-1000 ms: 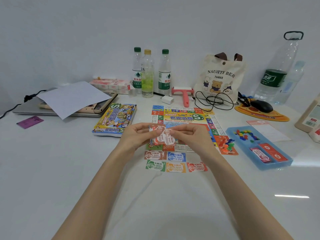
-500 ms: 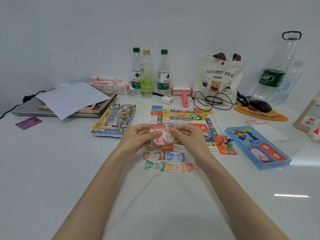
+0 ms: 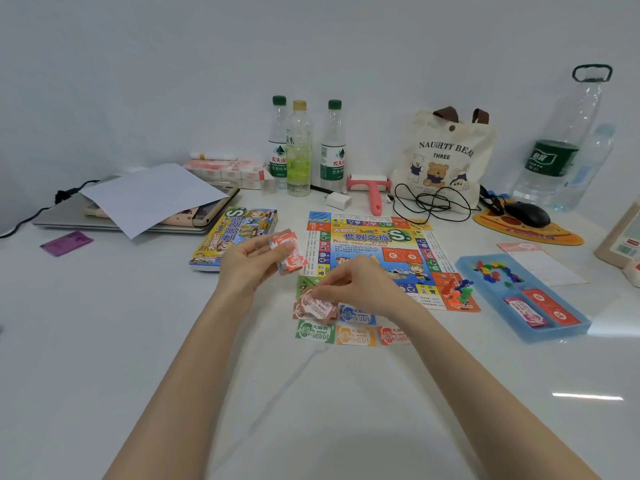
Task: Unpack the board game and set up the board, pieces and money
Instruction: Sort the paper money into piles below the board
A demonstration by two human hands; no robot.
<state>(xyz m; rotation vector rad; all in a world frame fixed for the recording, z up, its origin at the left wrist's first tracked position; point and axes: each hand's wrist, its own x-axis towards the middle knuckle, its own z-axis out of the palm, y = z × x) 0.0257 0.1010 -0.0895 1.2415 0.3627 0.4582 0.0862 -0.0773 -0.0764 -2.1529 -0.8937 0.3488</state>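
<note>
Left grip (image 3: 252, 263) clenched on fanned red note stack (image 3: 289, 254), above surface, just left of board (image 3: 375, 249). Right grip (image 3: 360, 289) pinches top note (image 3: 311, 302) on red-brown money pile (image 3: 325, 315). Pile lies near-right of stack, long axis left-right; right grip nearer.

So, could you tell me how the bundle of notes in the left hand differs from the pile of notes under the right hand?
The bundle is held above the table by the left hand, tilted and loosely fanned; the pile lies flat on the table before the board, with the right hand pinching its top note. The bundle is brighter orange-red; the pile is duller brown-red. Both are printed play money.
</note>
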